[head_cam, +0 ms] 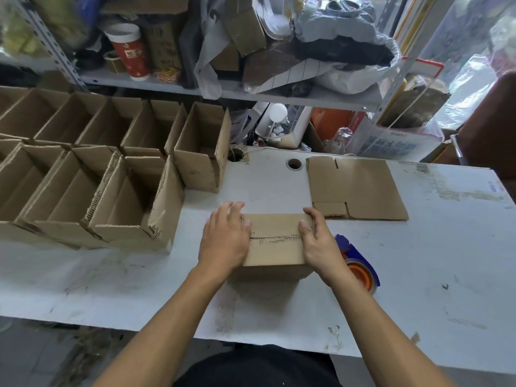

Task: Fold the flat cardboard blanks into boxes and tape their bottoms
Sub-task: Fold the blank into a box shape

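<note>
A small brown corrugated cardboard box [275,241] stands bottom-up on the scuffed white table [418,261], near its front edge and straight ahead of the person, its two bottom flaps folded shut so that their edges meet in a ragged seam running left to right across the top face. The left hand [224,236] lies flat on the left end of that face, palm down, fingers straight and slightly spread, reaching over the far left corner and pressing the flaps down. The right hand [321,241] rests on the right end, its fingers fairly straight and close together along the right edge, while the thumb points inward and presses on the flap just above the seam; neither hand curls round anything. Just right of the box, partly hidden behind the right wrist, lies a blue tape dispenser holding an orange-cored roll of clear tape [360,263]. Farther back on the table, beyond the right hand, a flat brown cardboard blank [354,185] lies unfolded with its flap slits showing. To the left, rows of finished open-topped brown cardboard boxes [92,174] stand packed side by side. Behind the table, a grey metal shelf [279,93] carries bags, cartons and a red paper cup [129,51].
</note>
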